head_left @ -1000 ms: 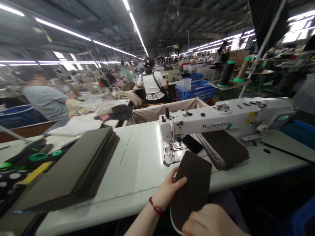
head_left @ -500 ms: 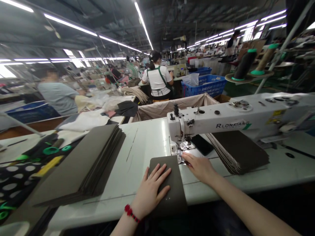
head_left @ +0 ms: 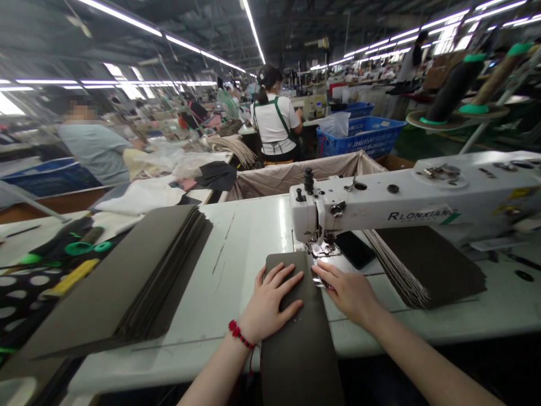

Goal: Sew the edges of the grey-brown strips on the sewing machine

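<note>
My left hand (head_left: 274, 299) lies flat with fingers spread on a long dark grey-brown fabric panel (head_left: 298, 361). The panel's rounded far end reaches close to the presser foot (head_left: 323, 248) of a white sewing machine (head_left: 359, 203). Just right of the panel, my right hand (head_left: 349, 293) is curled with its fingertips close to the machine's foot. Small shiny metal blades, which look like thread snips (head_left: 320, 282), stick out from under its fingers; the rest is hidden in the hand. The panel's near end hangs past the table edge.
A tall stack of similar panels (head_left: 139, 270) lies on the left, and another stack (head_left: 431, 259) under the machine arm. A black phone (head_left: 355, 249) lies behind my right hand. Thread cones (head_left: 456, 90) stand at right. A co-worker (head_left: 274, 121) sits beyond a cloth-lined bin (head_left: 270, 180).
The panel has slid forward under my left hand, its far end now nearer the presser foot. My right hand has shifted slightly relative to the machine. The camera view has turned a little.
</note>
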`<state>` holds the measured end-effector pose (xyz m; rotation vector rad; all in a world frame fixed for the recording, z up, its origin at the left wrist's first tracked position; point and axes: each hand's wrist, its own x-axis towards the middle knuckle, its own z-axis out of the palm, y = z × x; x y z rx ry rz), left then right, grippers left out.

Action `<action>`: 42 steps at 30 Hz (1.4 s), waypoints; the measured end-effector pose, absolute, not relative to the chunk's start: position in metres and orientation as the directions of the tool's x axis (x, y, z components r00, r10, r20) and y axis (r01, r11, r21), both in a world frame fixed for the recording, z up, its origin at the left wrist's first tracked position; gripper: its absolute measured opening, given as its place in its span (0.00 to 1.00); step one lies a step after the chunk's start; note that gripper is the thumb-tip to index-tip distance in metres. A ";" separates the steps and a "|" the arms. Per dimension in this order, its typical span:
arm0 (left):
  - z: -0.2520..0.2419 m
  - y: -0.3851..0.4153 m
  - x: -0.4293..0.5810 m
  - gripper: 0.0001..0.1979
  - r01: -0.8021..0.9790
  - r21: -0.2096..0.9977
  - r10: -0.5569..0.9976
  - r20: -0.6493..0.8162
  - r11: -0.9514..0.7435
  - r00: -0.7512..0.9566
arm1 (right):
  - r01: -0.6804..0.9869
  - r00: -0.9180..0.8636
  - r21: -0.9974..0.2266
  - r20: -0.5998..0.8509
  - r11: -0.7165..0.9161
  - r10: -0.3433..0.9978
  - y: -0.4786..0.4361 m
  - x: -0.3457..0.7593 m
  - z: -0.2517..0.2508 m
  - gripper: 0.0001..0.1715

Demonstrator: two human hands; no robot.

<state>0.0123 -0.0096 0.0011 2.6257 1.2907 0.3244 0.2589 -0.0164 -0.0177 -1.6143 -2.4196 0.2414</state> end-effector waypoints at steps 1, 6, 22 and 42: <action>0.001 -0.010 0.012 0.29 0.757 0.270 0.800 0.102 -0.595 0.592 | 0.888 -0.371 -0.259 0.090 0.381 0.924 -0.016 0.259 -0.018 0.34; 0.000 -0.009 0.013 0.30 0.757 0.276 0.802 0.105 -0.592 0.589 | 0.891 -0.368 -0.258 0.075 0.374 0.927 -0.016 0.259 -0.017 0.35; 0.000 -0.005 0.011 0.29 0.744 0.352 0.809 0.069 -0.568 0.584 | 0.896 -0.367 -0.241 0.075 0.374 0.927 -0.014 0.257 -0.017 0.35; -0.001 -0.006 0.011 0.27 0.778 0.293 0.824 0.069 -0.556 0.562 | 0.899 -0.376 -0.203 0.096 0.387 0.922 -0.014 0.259 -0.022 0.36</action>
